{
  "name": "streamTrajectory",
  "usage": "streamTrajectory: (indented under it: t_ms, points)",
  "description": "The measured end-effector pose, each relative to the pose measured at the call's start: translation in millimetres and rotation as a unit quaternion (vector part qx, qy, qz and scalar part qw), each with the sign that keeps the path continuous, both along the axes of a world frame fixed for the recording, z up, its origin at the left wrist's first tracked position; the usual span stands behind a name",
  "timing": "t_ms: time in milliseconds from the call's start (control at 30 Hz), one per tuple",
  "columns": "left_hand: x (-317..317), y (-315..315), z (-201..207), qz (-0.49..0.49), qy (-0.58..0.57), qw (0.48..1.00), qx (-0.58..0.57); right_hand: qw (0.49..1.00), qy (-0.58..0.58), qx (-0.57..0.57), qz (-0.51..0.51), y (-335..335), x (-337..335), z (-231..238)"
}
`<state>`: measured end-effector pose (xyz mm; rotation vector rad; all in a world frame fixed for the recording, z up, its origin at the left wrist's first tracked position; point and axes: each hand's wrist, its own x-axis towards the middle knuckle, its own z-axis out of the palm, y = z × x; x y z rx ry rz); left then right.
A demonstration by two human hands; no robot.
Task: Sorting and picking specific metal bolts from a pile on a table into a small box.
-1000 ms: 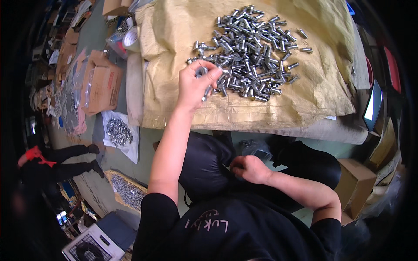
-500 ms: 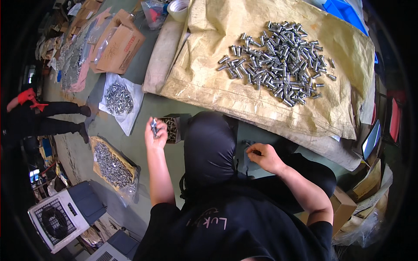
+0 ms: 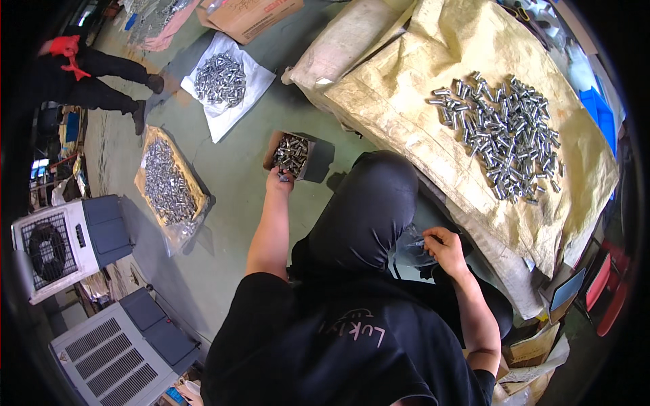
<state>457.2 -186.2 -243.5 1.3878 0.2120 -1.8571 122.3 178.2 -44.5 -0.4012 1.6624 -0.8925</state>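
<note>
My left hand (image 3: 280, 180) is at the near edge of a small open cardboard box (image 3: 271, 149) full of short metal bolts (image 3: 292, 153). Its fingers are curled around a shiny bolt, mostly hidden by the hand. On the other side of my raised knee, my right hand (image 3: 445, 252) pinches a clear plastic bag (image 3: 409, 249) between thumb and fingers. What the bag contains cannot be made out. A large loose pile of silvery bolts (image 3: 504, 132) lies on the tan sheet (image 3: 406, 101) to the right.
On the floor at left are a white sack (image 3: 227, 122) with metal parts and a shallow carton (image 3: 186, 176) of small parts. Two cooler-like units (image 3: 122, 348) stand at lower left. A person in dark trousers (image 3: 108, 88) is at far left. Blue bin (image 3: 597, 111) at right.
The view has swung left. My left hand, earlier raised with a bolt beside the box, has come to the box's edge. My right hand stays by the plastic bag, which shows more now.
</note>
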Motion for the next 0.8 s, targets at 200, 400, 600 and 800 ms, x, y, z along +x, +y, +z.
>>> streamTrajectory:
  t_ms: [200,400,600,800]
  points:
    - [-55.1,-2.9,15.5,-0.070,-0.075,0.993,-0.054,1.000,0.003,0.010,-0.015,18.6,-4.3,-18.5]
    - [-26.9,-19.3,69.1,-0.158,-0.304,0.939,-0.033,0.999,0.032,-0.033,0.015,0.9,-0.8,-4.5]
    - [-131.6,-22.0,186.7,-0.216,-0.309,0.859,-0.347,0.998,0.044,-0.032,0.020,8.2,-0.5,5.2]
    - [-283.8,50.2,265.3,-0.510,-0.235,0.558,-0.611,0.997,0.047,-0.058,0.031,12.8,5.1,5.0]
